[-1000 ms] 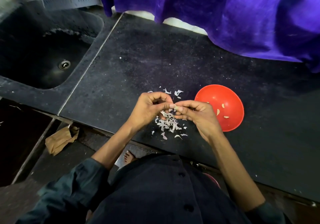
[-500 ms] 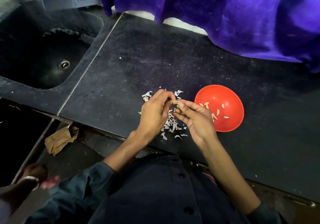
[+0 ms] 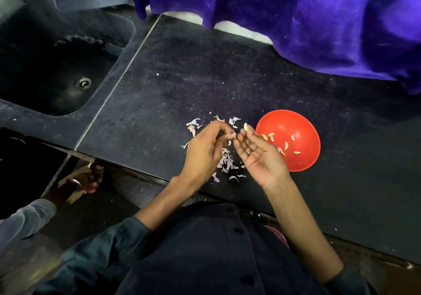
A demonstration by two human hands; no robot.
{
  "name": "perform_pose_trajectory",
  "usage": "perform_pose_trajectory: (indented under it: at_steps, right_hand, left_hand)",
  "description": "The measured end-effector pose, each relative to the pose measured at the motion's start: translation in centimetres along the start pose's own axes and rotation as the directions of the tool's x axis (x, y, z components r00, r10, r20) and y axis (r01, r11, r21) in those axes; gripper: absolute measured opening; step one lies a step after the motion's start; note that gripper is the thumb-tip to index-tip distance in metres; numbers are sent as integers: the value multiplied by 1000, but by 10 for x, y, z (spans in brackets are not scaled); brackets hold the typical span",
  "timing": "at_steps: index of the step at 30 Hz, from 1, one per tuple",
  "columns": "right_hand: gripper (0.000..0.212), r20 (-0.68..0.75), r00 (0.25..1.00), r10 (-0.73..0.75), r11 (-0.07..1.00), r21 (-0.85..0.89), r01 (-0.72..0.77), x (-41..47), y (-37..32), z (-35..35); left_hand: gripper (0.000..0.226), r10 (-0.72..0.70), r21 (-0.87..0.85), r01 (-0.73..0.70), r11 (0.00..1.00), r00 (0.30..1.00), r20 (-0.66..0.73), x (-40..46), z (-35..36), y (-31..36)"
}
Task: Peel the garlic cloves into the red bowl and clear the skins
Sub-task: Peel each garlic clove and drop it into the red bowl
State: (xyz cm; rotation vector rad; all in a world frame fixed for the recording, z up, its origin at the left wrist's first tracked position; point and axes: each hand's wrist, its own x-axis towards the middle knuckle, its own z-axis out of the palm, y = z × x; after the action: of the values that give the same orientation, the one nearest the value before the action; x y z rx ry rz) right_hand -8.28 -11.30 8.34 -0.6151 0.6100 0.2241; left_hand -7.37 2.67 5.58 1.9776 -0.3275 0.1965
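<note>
Glossy plastic red bowl (image 3: 296, 121) on matt, speckled stone counter (image 3: 173, 85).

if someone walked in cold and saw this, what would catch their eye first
Most likely the red bowl on the dark counter, right of the hands, with peeled cloves in it. Next, the purple cloth draped along the counter's far edge. Then the right hand, palm up, a peeled clove at its fingertips, beside the curled left hand above the scattered skins.
</note>
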Motion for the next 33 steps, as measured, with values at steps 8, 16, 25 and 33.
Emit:
perform_pose_trajectory:
  at_steps: [8,16,25,33]
  right_hand:
    - [20,90,993,-79,980,-174,94,-2,-1,-8]
    - [36,135,989,-59,958,-272,95,-3,6,-10]
    - [24,144,987,-78,926,-356,125,-3,5,-11]
    - [23,112,983,-145,922,-345,175,-1,7,-7]
  left_hand:
    - [20,-271,-370,310,876,950,154,11,-4,2]
    - [4,-265,-510,320,798,947,179,17,-9,4]
    - [5,-262,-465,322,825,946,190,17,-10,2]
    - [6,-242,-410,273,870,962,126,18,-6,2]
